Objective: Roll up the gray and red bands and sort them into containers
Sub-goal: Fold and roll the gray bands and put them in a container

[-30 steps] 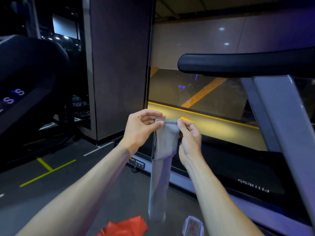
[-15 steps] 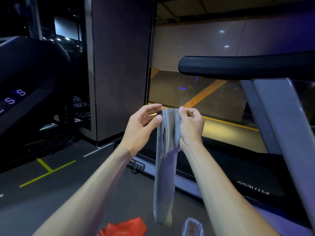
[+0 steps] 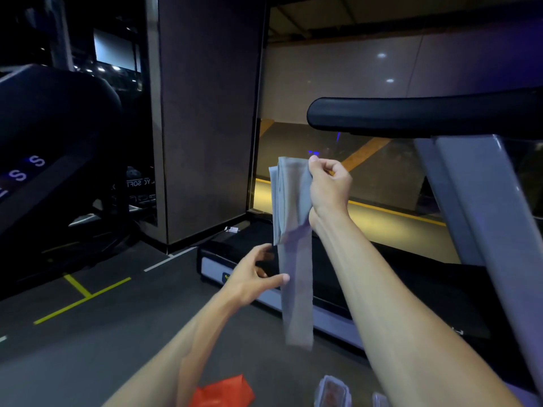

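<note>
Gray band (image 3: 293, 230): held in the air at centre, hanging lengthwise. Its top is folded over into a short doubled flap; the rest drops as a single strip with the bottom end free above the floor. It hangs this way, I judge, so the length falls straight and can be rolled without twists.

Right hand (image 3: 329, 186): at 1 o'clock from centre, raised. Thumb and fingers pinch the top right edge of the band and carry its whole weight. The high grip keeps the tail off the floor.

Left hand (image 3: 252, 277): at 7 o'clock from the right hand, lower down. Fingers spread and relaxed, grasping nothing; the thumb tip is at the strip's left edge, whether touching I cannot tell. It looks set to steady or take the strip lower down.

Red band (image 3: 223, 392): on the floor (image 3: 102, 333) at 6 o'clock, at the bottom edge of view, crumpled, not rolled, partly hidden by the left forearm.

Container (image 3: 332, 392): clear, lidded, on the floor at 5 o'clock, just right of the red band. A second clear piece beside it is cut off by the forearm and cannot be identified. Placed near the feet, presumably within reach for sorting.

Treadmill (image 3: 411, 289): from 3 to 5 o'clock behind the band, handrail overhead at 2 o'clock.

Progress, as judged: rolling of the gray band barely begun; nothing sorted.
</note>
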The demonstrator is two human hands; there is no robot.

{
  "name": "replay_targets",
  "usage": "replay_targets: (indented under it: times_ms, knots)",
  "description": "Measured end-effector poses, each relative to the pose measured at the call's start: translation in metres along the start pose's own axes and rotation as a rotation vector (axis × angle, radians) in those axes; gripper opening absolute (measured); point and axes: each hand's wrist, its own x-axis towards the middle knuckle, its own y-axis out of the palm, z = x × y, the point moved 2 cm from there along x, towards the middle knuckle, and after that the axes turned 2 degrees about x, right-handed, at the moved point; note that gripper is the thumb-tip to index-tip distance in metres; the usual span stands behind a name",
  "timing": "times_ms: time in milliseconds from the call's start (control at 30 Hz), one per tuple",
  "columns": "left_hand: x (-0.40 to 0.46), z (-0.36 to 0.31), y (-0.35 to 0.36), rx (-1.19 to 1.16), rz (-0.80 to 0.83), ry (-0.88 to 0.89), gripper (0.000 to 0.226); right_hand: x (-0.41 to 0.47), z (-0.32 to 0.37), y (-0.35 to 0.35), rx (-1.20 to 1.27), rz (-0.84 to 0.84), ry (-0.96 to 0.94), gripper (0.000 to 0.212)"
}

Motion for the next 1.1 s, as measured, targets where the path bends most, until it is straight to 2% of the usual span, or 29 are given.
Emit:
replay_targets:
  times_ms: [133, 267, 367, 733, 833, 933, 1100]
  knots:
    - [0.01, -0.005, 0.002, -0.005, -0.016, 0.047, 0.051, -0.002, -0.002, 0.001, -0.011, -0.007, 0.013, 0.014]
    - [0.004, 0.008, 0.0, -0.001, 0.018, 0.023, 0.015, 0.0, 0.001, 0.002, 0.006, -0.014, 0.018, 0.015]
    - [-0.008, 0.012, 0.007, 0.028, -0.017, 0.015, 0.003, 0.0, 0.003, 0.005, 0.03, -0.028, 0.021, 0.016]
    - [-0.021, -0.007, 0.024, -0.038, 0.033, -0.004, 0.019, -0.004, 0.006, 0.0, 0.007, -0.058, 0.037, 0.014]
    - [-0.022, -0.009, 0.025, -0.12, 0.056, -0.02, 0.012, -0.003, 0.009, -0.003, 0.009, -0.059, 0.031, 0.015]
    - [-0.02, -0.005, 0.019, -0.222, 0.029, -0.064, 0.032, 0.0, 0.012, -0.005, 0.01, -0.06, 0.023, 0.015]
    - [-0.012, -0.011, 0.011, 0.013, -0.062, 0.048, 0.021, 0.0, 0.011, -0.006, 0.006, -0.047, 0.034, 0.015]
